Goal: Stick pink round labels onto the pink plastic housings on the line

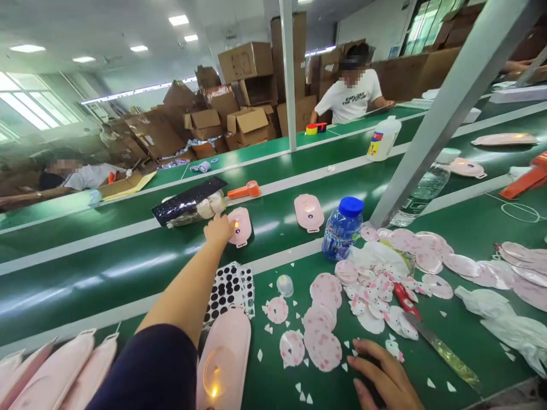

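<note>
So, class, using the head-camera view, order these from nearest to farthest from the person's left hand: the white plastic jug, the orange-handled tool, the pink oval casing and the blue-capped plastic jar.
From the left hand:
1. pink oval casing: touching the fingers, just right of the hand
2. orange-handled tool: straight ahead of the hand
3. blue-capped plastic jar: off to the right
4. white plastic jug: farthest, ahead and right

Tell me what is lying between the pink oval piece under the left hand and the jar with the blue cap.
The head view shows one more pink oval piece there, on the green conveyor belt, and nothing else.
</note>
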The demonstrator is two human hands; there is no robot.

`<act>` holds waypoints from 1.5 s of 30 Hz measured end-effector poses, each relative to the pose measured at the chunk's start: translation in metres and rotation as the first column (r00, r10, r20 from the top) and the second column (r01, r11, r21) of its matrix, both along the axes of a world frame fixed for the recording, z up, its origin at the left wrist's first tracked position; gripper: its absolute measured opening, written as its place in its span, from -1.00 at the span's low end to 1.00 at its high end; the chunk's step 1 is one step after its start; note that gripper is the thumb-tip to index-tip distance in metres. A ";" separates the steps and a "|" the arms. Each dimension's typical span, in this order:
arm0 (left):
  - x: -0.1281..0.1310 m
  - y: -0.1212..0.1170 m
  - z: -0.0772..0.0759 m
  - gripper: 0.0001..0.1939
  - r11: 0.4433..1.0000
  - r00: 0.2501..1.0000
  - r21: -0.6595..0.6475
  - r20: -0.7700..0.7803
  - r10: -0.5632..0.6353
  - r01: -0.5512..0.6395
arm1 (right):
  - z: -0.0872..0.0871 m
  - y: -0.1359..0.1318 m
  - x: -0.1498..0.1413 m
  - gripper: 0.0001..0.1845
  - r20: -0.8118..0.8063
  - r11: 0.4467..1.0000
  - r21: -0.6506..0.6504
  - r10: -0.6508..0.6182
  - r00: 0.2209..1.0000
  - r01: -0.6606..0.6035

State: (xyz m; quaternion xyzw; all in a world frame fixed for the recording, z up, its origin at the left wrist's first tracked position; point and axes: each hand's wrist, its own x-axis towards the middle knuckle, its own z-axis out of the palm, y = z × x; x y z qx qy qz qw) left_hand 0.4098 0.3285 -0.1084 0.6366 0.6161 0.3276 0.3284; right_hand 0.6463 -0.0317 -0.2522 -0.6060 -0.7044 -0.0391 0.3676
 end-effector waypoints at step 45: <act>-0.045 -0.298 -0.057 -0.38 0.877 0.382 -0.466 0.794 0.473 -0.118 | 0.081 0.077 -0.073 -0.80 0.234 0.909 -0.238 0.396 0.888 -0.342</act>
